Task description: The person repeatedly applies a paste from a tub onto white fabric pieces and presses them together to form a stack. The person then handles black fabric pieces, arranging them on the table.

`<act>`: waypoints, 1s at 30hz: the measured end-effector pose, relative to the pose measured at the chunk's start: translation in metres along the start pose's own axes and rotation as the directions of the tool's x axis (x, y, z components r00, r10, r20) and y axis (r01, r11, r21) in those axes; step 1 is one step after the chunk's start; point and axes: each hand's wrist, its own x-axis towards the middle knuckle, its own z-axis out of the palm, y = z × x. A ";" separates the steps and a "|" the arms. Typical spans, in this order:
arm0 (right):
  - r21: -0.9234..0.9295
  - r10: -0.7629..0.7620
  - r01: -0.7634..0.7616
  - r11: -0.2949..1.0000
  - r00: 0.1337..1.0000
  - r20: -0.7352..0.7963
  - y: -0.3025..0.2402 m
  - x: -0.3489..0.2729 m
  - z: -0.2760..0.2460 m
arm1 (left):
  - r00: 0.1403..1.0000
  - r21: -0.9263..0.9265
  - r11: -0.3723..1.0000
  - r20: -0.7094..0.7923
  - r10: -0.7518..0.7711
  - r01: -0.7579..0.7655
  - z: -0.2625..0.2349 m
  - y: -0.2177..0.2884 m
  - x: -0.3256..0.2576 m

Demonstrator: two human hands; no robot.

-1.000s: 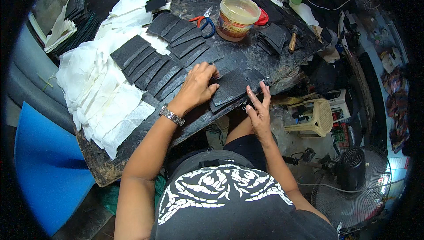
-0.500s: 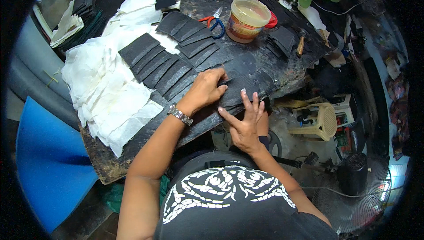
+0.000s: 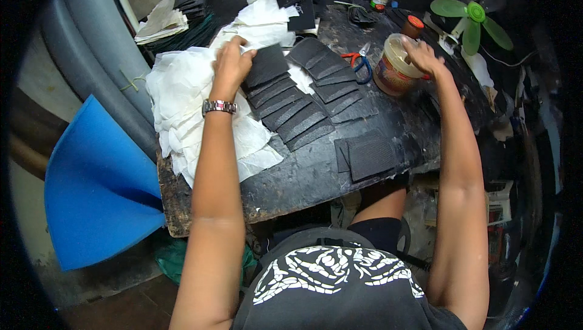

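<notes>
**Hands split between black pieces and tub**

We see the left hand [image 3: 229, 63] clamped on a black rectangular piece [image 3: 267, 64] at the far end of the overlapped row of black pieces [image 3: 291, 114], fingers curled over its edge, likely to lift it off the white paper sheets [image 3: 182, 96]. The right hand [image 3: 422, 57] rests on the rim of the plastic tub [image 3: 393, 72], fingers bent; whether it grips, we cannot tell. A pair of finished pieces [image 3: 367, 155] lies apart near the table's near edge. Scissors [image 3: 358, 64] lie just beside the tub.

The table [image 3: 291, 181] is dark, stained and cluttered. A blue foam sheet [image 3: 97, 190] leans at left, a green fan [image 3: 470, 17] stands far right.
</notes>
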 end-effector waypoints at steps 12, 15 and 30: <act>0.065 -0.253 0.294 0.954 0.899 -0.357 0.047 -0.193 0.033 | 0.590 -0.494 0.710 0.405 0.698 -0.501 0.090 0.111 -0.153; 0.438 -0.226 0.404 0.803 0.887 -0.404 0.052 -0.246 0.069 | 0.663 -0.538 0.721 0.348 0.662 -0.438 0.100 0.114 -0.161; 0.608 -0.062 0.252 0.753 0.947 -0.315 0.059 -0.272 0.155 | 0.741 -0.591 0.708 0.259 0.619 -0.385 0.111 0.120 -0.170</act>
